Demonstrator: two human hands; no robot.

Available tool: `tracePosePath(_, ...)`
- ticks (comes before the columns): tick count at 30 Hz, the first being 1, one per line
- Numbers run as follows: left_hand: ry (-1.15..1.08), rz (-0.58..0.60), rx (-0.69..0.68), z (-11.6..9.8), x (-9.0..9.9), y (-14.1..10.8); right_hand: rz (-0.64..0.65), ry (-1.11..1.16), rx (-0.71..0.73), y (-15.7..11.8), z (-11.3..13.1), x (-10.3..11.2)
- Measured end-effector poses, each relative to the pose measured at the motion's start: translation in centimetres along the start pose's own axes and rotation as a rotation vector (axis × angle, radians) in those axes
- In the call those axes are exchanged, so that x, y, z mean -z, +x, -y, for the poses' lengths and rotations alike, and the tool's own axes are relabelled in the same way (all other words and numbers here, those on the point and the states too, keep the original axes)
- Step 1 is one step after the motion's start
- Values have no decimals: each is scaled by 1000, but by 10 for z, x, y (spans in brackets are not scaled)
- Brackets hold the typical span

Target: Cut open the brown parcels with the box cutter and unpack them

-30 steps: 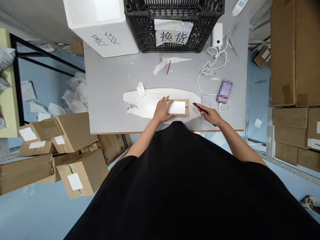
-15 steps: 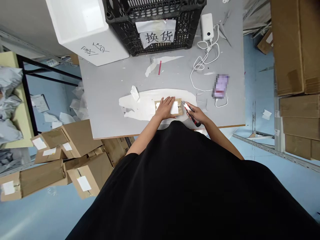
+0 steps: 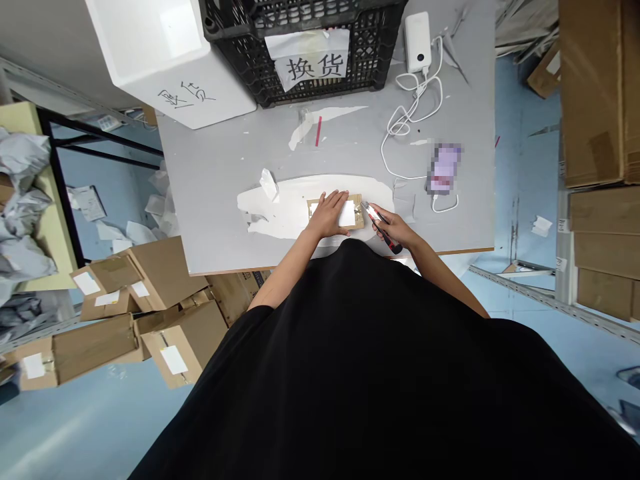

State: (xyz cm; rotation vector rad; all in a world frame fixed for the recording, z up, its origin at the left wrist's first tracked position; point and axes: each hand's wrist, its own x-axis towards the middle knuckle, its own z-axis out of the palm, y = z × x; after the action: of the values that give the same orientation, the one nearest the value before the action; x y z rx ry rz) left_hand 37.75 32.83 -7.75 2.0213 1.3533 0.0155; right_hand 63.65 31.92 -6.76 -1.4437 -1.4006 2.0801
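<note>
A small cardboard box (image 3: 358, 220) with a white label lies on a whitish patch (image 3: 287, 213) of the grey table (image 3: 210, 233). My left hand (image 3: 329, 215) rests on top of it, fingers spread across the label. In my right hand (image 3: 395, 230) is a red and black utility knife (image 3: 384, 233), its front end at the box's right edge. Whether the blade touches the cardboard cannot be made out.
A black crate (image 3: 370, 57) and a white bin (image 3: 225, 93) stand at the table's back. At the right lie a phone (image 3: 444, 168), a white power bank (image 3: 418, 43) and cables. Cardboard boxes (image 3: 165, 273) sit at the lower left.
The view has shifted slightly. Both hands keep nearly the same places at the box, and the knife is still at its right edge.
</note>
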Motion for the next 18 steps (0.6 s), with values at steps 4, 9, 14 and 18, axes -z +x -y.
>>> tracePosePath(4, -6, 1, 0, 0, -1, 0, 23, 12, 13, 2, -3, 1)
tracePosePath(9, 57, 7, 7, -3, -1, 0, 38, 90, 34, 7, -9, 6)
tracePosePath(14, 121, 17, 27, -5, 0, 0, 54, 92, 34, 9, -11, 9)
tracePosePath(18, 139, 28, 38, -6, 1, 1, 56, 59, 39, 6, -11, 10)
